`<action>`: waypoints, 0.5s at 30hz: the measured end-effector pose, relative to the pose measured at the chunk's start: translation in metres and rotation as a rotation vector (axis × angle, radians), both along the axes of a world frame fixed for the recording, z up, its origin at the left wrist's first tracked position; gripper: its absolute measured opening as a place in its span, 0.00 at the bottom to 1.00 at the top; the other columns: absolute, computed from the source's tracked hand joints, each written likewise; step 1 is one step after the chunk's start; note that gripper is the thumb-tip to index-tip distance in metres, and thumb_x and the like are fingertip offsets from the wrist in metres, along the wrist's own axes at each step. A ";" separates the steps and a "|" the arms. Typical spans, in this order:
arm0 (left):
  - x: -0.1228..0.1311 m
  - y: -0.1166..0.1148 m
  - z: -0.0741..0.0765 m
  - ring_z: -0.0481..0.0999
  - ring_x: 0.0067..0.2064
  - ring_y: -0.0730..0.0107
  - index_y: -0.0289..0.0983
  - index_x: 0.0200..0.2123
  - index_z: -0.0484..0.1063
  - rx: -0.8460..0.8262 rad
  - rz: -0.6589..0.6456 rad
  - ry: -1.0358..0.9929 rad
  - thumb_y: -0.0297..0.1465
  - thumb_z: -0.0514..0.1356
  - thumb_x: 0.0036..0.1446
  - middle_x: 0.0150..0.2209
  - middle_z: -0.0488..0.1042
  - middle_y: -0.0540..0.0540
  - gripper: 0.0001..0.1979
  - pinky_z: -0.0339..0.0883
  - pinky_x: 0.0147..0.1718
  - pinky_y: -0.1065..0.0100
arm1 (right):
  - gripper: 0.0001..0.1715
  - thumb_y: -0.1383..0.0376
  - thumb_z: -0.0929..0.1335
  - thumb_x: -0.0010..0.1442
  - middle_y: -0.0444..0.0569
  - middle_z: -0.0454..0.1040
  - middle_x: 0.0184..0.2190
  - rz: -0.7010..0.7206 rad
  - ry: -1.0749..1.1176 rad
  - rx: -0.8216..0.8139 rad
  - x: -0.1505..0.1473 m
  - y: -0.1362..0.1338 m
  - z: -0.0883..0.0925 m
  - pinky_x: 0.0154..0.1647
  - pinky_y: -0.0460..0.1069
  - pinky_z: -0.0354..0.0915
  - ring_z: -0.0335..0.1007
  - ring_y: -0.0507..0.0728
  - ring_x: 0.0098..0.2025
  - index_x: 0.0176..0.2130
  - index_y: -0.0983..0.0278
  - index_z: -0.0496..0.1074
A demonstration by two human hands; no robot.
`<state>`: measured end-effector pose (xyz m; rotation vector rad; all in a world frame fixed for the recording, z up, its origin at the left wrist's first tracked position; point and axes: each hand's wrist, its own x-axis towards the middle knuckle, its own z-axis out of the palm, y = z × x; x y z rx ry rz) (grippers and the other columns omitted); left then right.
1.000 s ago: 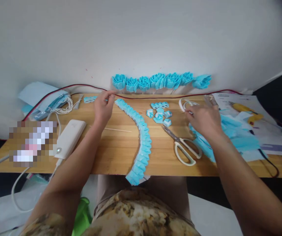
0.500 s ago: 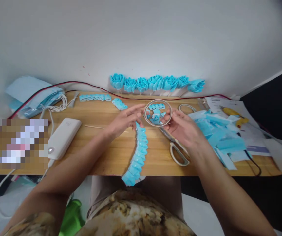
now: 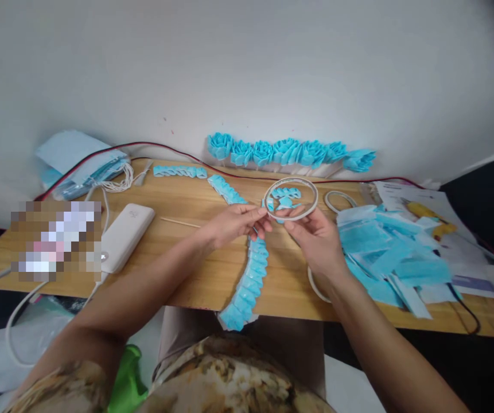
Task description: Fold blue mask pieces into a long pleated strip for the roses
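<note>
A thin white roll of tape [image 3: 315,199] is held tilted above the middle of the table. My right hand [image 3: 322,238] grips its lower right rim between thumb and fingers. At the roll's left edge, my left hand [image 3: 242,222] pinches with thumb and forefinger; whether a loose tape end is between them is too small to tell. Beneath the left hand runs a long pleated blue strip [image 3: 249,281], curving down past the table's front edge. Small blue folded pieces [image 3: 286,202] show through the ring. Scissors [image 3: 314,287] are mostly covered by my right hand and wrist.
Blue fabric flowers [image 3: 275,152] on sticks line the wall. Cut blue mask pieces [image 3: 384,246] pile up at right, near another tape roll [image 3: 340,199] and a yellow glue gun [image 3: 423,215]. A white power bank [image 3: 128,238], a wooden stick [image 3: 180,222] and stacked masks [image 3: 81,163] occupy the left.
My left hand has moved right and closed its fingers at the roll's edge; before, they were spread apart from it. The roll has tilted flatter, and the camera view has shifted slightly.
</note>
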<state>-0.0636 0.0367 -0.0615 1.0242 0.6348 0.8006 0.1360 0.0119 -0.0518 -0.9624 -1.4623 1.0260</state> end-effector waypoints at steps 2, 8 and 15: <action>0.002 -0.003 0.001 0.76 0.29 0.73 0.33 0.32 0.77 -0.032 -0.030 -0.032 0.54 0.72 0.48 0.31 0.78 0.45 0.28 0.66 0.28 0.70 | 0.12 0.56 0.76 0.58 0.47 0.83 0.41 0.020 -0.054 0.051 0.002 -0.005 -0.002 0.53 0.59 0.75 0.80 0.60 0.47 0.37 0.57 0.73; 0.001 -0.006 0.005 0.75 0.29 0.74 0.33 0.31 0.77 -0.027 -0.081 0.005 0.53 0.73 0.48 0.31 0.78 0.45 0.27 0.66 0.29 0.70 | 0.03 0.64 0.73 0.63 0.46 0.84 0.43 -0.063 -0.231 0.211 0.011 -0.020 -0.010 0.56 0.60 0.73 0.80 0.60 0.48 0.39 0.56 0.75; 0.002 -0.008 0.008 0.76 0.30 0.74 0.34 0.31 0.78 -0.023 -0.157 0.049 0.54 0.74 0.45 0.32 0.79 0.45 0.28 0.66 0.30 0.70 | 0.07 0.68 0.72 0.63 0.46 0.84 0.44 -0.092 -0.278 0.315 0.015 -0.034 -0.019 0.53 0.60 0.75 0.81 0.61 0.48 0.40 0.55 0.75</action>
